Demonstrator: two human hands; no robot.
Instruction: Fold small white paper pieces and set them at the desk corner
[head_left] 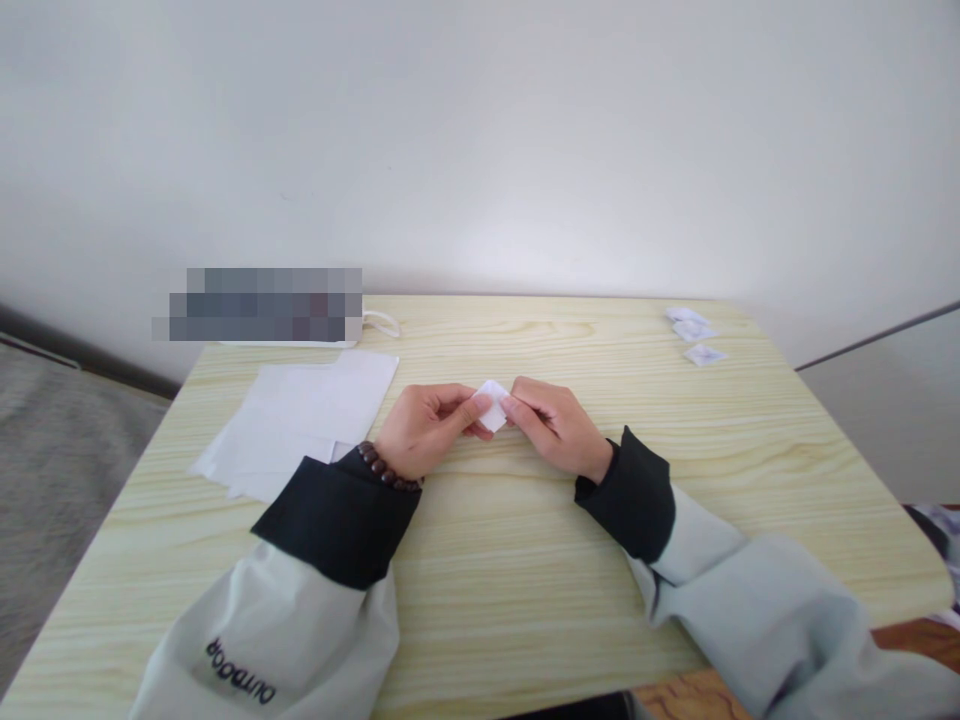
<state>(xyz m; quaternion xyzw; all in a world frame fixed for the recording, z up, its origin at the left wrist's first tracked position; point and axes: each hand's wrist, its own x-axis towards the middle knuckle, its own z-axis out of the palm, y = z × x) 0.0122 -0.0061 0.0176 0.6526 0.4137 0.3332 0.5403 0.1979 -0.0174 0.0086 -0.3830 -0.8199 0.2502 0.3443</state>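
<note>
A small piece of folded white paper (pixel 492 408) is held above the middle of the table, its outline roughly a diamond. My left hand (pixel 426 428) pinches its left side between thumb and fingers, a dark bead bracelet round the wrist. On the other side, my right hand (pixel 556 425) grips the right edge with the thumb on top and the fingers curled. Both thumbs lie on the paper's face. Loose white paper sheets (pixel 300 410) lie overlapping to the left of my left hand, partly behind the sleeve.
Several small folded papers (pixel 703 354) sit at the table's back right. A blurred-out object (pixel 270 305) with a white strap (pixel 382 322) stands at the back left. The wooden table (pixel 510 600) meets a white wall (pixel 525 150) behind.
</note>
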